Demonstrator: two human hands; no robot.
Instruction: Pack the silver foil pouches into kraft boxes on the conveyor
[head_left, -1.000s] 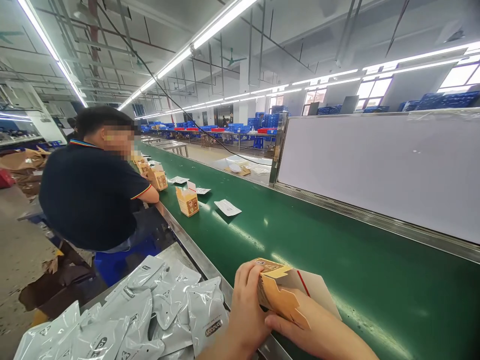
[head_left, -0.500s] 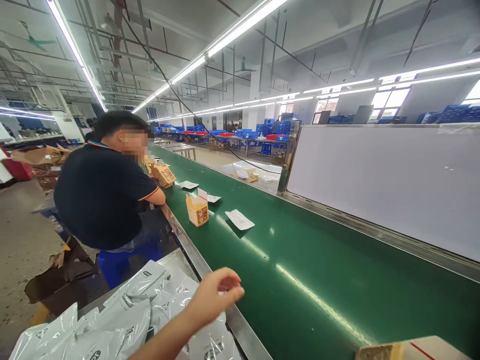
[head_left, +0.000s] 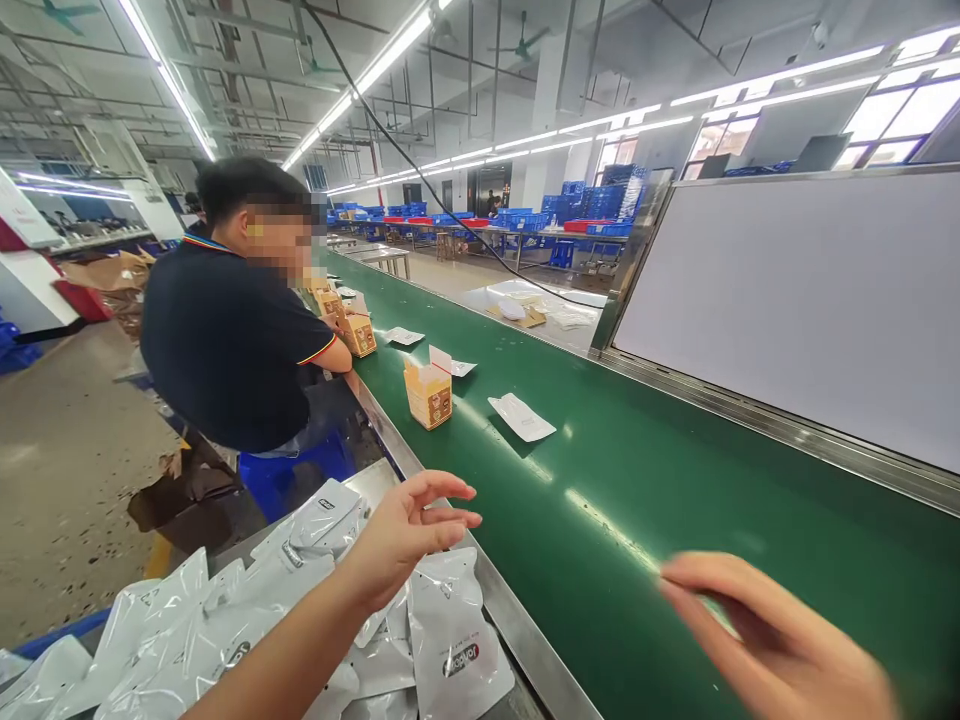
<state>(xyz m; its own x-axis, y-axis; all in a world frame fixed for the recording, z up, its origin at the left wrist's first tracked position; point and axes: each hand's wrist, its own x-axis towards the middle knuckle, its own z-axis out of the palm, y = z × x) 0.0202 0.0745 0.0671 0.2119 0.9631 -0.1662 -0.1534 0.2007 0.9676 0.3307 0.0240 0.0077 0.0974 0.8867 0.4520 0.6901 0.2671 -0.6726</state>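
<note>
My left hand [head_left: 412, 525] hovers over the near metal edge of the green conveyor belt, fingers curved and apart, with nothing in it. Below and around that forearm lies a heap of silvery white pouches [head_left: 457, 640] with printed labels. At the lower right, my right hand [head_left: 780, 635] is over the belt, slightly blurred; its thumb and forefinger meet at the tips. Whether something small is between them I cannot make out. Farther up the belt stand an open yellow-brown carton [head_left: 429, 395] and a flat white pouch [head_left: 523, 417].
A co-worker in a dark shirt [head_left: 225, 330] sits on a blue stool at the left, beside more cartons [head_left: 356, 332]. A metal rail [head_left: 517, 640] edges the belt [head_left: 637, 450]. A tall pale panel [head_left: 795, 310] stands along its far side.
My right hand has come into view at the lower right. The carton in that corner is out of sight. My left hand's fingers have spread a little, and the view has shifted.
</note>
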